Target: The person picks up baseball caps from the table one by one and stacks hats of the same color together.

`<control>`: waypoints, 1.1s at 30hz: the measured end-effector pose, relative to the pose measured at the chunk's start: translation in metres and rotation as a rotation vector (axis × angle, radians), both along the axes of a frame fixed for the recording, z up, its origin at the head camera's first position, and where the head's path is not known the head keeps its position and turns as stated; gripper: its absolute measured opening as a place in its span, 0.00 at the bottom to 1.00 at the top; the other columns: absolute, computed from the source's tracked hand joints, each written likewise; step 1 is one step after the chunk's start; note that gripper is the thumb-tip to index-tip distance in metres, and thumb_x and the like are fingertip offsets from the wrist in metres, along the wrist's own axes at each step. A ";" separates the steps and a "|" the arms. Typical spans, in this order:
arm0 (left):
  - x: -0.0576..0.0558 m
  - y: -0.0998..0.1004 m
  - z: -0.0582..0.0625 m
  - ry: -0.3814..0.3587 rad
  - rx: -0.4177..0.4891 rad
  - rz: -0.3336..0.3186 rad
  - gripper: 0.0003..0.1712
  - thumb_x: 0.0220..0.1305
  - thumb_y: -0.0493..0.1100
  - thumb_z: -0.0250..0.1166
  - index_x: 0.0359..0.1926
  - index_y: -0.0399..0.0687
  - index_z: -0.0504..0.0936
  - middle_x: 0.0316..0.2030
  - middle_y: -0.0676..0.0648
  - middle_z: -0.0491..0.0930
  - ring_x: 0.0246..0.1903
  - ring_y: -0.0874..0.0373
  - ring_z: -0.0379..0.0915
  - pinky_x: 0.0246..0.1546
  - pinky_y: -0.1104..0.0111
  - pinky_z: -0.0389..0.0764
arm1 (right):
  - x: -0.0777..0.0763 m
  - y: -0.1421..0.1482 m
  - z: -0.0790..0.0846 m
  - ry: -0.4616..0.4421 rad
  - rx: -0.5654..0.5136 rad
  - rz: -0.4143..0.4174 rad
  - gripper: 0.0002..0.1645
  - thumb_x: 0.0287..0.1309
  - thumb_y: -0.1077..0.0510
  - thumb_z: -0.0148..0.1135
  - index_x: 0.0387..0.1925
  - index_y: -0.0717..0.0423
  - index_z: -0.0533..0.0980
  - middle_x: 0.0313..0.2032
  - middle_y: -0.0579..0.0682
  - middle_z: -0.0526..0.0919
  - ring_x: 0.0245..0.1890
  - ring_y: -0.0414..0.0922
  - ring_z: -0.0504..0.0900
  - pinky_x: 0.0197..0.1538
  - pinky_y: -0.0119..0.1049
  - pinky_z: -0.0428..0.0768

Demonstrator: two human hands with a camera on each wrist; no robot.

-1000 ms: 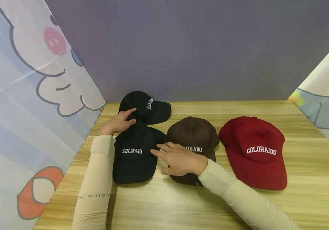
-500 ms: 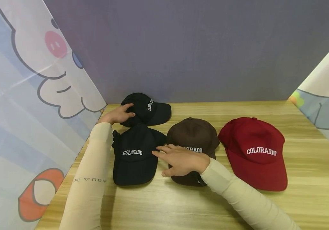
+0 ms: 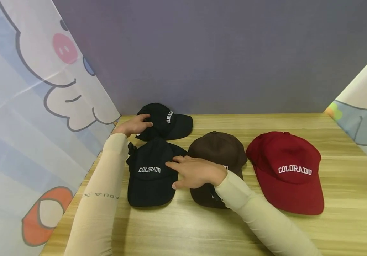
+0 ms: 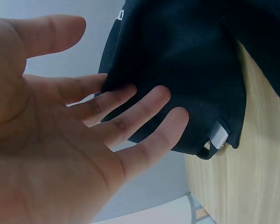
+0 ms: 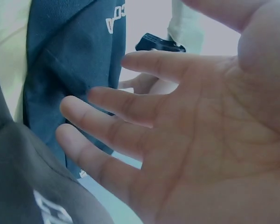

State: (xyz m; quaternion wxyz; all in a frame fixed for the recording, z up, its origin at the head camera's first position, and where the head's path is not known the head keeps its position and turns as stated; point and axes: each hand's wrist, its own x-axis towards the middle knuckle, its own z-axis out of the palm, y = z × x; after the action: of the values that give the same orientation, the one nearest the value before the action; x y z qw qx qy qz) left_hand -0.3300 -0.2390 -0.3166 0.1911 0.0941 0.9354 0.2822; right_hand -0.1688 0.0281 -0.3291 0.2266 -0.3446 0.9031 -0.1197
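Observation:
At the back left, a black cap [image 3: 157, 122] lies on its side with its visor to the right. My left hand [image 3: 133, 125] is at its crown, fingers relaxed and extended. In the left wrist view, those fingertips [image 4: 175, 121] reach along the dark cloth near a strap with a pale tag [image 4: 218, 135]. A second black cap [image 3: 151, 188] lettered COLORADO sits in front of it, visor toward me. Over the gap between that cap and a brown cap [image 3: 215, 145] hovers my right hand [image 3: 199, 172], fingers spread, holding nothing. It partly hides the brown cap's lettering.
A red cap [image 3: 284, 170] with white COLORADO lettering sits at the right of the wooden table [image 3: 356, 199]. A grey panel [image 3: 218, 57] rises behind the table. Cartoon-printed sheets [image 3: 7, 128] flank it on both sides.
My left hand has shifted from the front black cap's top edge back onto the crown of the rear black cap. My right hand has edged left toward the front black cap.

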 end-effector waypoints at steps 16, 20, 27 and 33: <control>0.007 0.019 0.009 0.236 0.074 0.058 0.49 0.75 0.52 0.57 0.83 0.44 0.39 0.81 0.35 0.42 0.77 0.38 0.50 0.76 0.45 0.56 | -0.005 -0.004 -0.015 0.046 0.064 0.004 0.44 0.68 0.36 0.60 0.79 0.40 0.58 0.81 0.48 0.51 0.80 0.52 0.56 0.77 0.48 0.62; 0.012 0.017 0.011 0.272 0.100 0.082 0.51 0.74 0.52 0.59 0.83 0.46 0.37 0.81 0.38 0.40 0.77 0.38 0.48 0.76 0.44 0.54 | -0.005 -0.005 -0.016 0.044 0.059 0.009 0.44 0.68 0.37 0.60 0.79 0.40 0.59 0.81 0.48 0.51 0.80 0.52 0.56 0.77 0.48 0.62; 0.024 0.013 0.009 0.337 0.210 0.115 0.54 0.73 0.55 0.61 0.83 0.52 0.33 0.82 0.44 0.34 0.82 0.44 0.32 0.79 0.45 0.47 | -0.005 -0.005 -0.014 0.036 0.059 0.010 0.43 0.69 0.38 0.61 0.79 0.41 0.59 0.82 0.49 0.50 0.80 0.51 0.57 0.77 0.47 0.63; 0.038 0.004 0.008 0.436 0.323 0.124 0.54 0.73 0.52 0.62 0.83 0.53 0.34 0.82 0.44 0.36 0.80 0.41 0.42 0.73 0.45 0.63 | -0.005 -0.008 -0.015 0.031 0.059 0.008 0.43 0.68 0.37 0.61 0.79 0.40 0.59 0.82 0.48 0.50 0.80 0.49 0.57 0.76 0.46 0.63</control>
State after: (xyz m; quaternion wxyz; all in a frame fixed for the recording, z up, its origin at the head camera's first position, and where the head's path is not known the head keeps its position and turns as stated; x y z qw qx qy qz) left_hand -0.2918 -0.2351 -0.3088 -0.0498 0.1246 0.9013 0.4119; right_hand -0.1740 0.0203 -0.3444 0.2231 -0.3431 0.9083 -0.0870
